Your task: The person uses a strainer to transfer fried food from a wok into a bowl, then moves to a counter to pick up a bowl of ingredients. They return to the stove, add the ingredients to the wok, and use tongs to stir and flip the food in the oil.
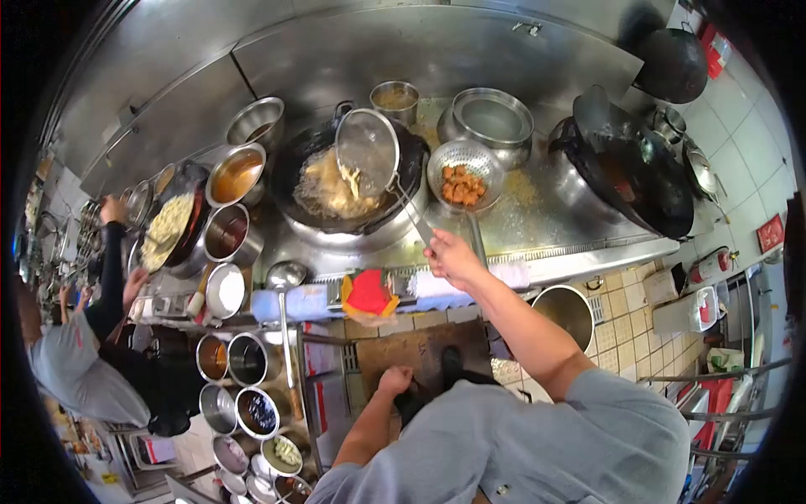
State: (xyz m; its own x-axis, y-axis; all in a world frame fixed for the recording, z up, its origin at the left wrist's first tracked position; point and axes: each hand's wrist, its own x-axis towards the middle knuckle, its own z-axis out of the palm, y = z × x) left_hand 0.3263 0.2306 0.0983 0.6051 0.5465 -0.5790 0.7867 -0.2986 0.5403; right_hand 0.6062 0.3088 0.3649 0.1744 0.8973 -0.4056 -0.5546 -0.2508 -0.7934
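My right hand (457, 259) is closed around the handle of a round wire-mesh strainer (367, 139). The strainer is tipped over a wok (290, 197) of bubbling oil. Pale yellowish food pieces (350, 180) are at the strainer's lower edge, above the foam. Right of the wok, a perforated metal skimmer (495, 161) holds browned fried chunks (463, 186), its handle passing just behind my right hand. My left hand (395, 380) hangs low near my waist, fingers curled, with nothing seen in it.
A lidded-looking metal pot (520, 139) stands behind the skimmer, and a dark wok (646, 189) sits at right. Sauce bowls (236, 175) line the left. A ladle (286, 275) lies across the counter's front edge. A co-worker (92, 353) works at far left beside another wok.
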